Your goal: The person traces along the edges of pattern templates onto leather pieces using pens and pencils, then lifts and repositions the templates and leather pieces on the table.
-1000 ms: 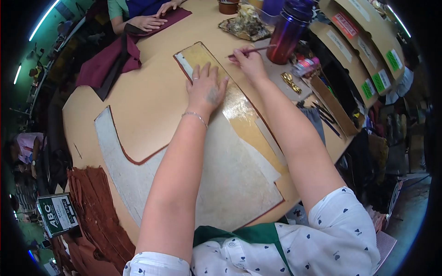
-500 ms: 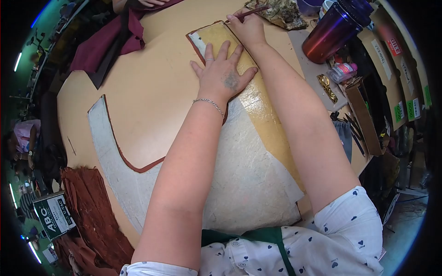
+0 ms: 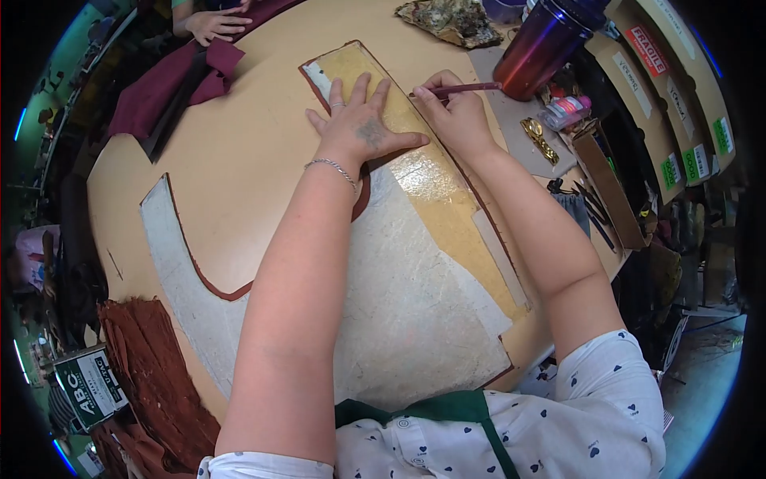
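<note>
My left hand (image 3: 357,120) lies flat with spread fingers on the upper part of a large pattern piece (image 3: 415,295). The piece is grey-white, with a shiny yellow strip (image 3: 431,180) along its right side. A thin red-brown border shows along its edges and round the curved cut-out. In my right hand (image 3: 459,116) is a slim dark red pen (image 3: 477,86), held in a pinch. Its tip is at the right edge of the yellow strip, near the top; whether it touches cannot be seen clearly.
A co-worker's hand (image 3: 214,25) rests by maroon material (image 3: 171,88) at the far left. Crumpled brown leather (image 3: 155,359) lies at lower left. On the right are a purple-red bottle (image 3: 538,52), a small pink-capped bottle (image 3: 566,110), a gold watch (image 3: 540,141) and a cardboard box (image 3: 610,188).
My right hand with the pen has moved from the top corner down along the right edge of the pattern piece. My left hand stays spread on it. The view has shifted slightly.
</note>
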Demonstrator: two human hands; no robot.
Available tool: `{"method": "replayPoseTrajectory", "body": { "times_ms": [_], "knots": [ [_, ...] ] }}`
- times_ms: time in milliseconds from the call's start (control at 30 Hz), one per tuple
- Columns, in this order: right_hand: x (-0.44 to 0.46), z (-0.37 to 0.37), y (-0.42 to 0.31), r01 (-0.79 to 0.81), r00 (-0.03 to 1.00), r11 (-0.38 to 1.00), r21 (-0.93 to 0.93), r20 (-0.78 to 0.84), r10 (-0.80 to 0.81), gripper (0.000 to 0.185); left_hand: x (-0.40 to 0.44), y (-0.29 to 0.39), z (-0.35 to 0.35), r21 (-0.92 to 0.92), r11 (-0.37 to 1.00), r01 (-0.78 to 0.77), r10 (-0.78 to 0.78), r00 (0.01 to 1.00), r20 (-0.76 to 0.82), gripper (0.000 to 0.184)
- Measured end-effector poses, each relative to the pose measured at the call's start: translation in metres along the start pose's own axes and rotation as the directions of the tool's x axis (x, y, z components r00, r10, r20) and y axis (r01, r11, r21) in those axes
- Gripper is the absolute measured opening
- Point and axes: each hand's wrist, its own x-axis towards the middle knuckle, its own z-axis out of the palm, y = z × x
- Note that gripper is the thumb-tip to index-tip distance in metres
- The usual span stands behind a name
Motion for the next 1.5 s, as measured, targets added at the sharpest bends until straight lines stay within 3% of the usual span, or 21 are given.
{"method": "replayPoseTrajectory", "body": {
  "times_ms": [167,367,533,700,800,833,967,1233,1367,1467,1500],
  "knots": [
    [0.046,0.019,0.012,0.081,0.99,0.993,0.092,-0.119,-0.07,0.023,0.001,0.0,-0.004,0.004,1.0,0.002,-0.002,0.999,0.044,0.11],
    [0.096,0.06,0.011,-0.042,0.989,0.999,0.014,-0.144,0.044,0.026,0.0,-0.001,-0.003,-0.035,0.999,-0.005,0.006,1.0,0.022,0.11],
    [0.093,0.058,0.009,-0.086,0.991,0.995,-0.044,-0.108,0.081,0.026,0.002,-0.001,-0.001,0.037,0.999,-0.007,0.006,1.0,0.031,0.112],
    [0.051,0.032,0.006,-0.019,0.997,0.996,-0.092,-0.081,0.011,0.026,0.002,-0.001,0.0,0.05,0.999,0.0,-0.001,1.0,0.014,0.112],
    [0.015,0.014,0.004,0.037,0.998,0.998,0.041,-0.054,-0.035,0.023,0.002,-0.001,0.001,0.059,0.998,0.008,-0.008,1.0,0.006,0.112],
    [0.008,0.01,0.002,-0.004,0.999,0.998,0.06,-0.043,0.007,0.019,0.003,-0.001,0.001,0.071,0.997,0.011,-0.012,1.0,0.01,0.112],
    [-0.012,0.001,0.004,0.075,0.994,0.994,0.074,-0.085,-0.069,0.014,0.003,0.002,0.0,0.108,0.994,0.027,-0.031,0.999,0.035,0.113],
    [-0.082,-0.062,-0.026,0.049,0.999,0.999,-0.013,0.02,-0.049,0.011,0.004,0.005,0.0,0.134,0.99,0.042,-0.048,0.998,0.041,0.11],
    [-0.131,-0.087,-0.033,-0.037,0.999,0.999,-0.006,0.014,0.037,0.009,0.003,0.007,-0.001,0.122,0.992,0.034,-0.036,0.999,0.019,0.112],
    [-0.148,-0.091,-0.034,-0.011,0.999,0.999,0.037,-0.048,0.013,0.007,-0.008,0.017,-0.006,0.169,0.981,0.097,-0.1,0.995,0.005,0.095],
    [-0.151,-0.088,-0.031,0.022,0.997,0.998,0.055,-0.075,-0.018,0.007,-0.018,0.02,-0.003,0.206,0.978,0.024,-0.002,0.994,-0.108,0.087]
  ]
}}
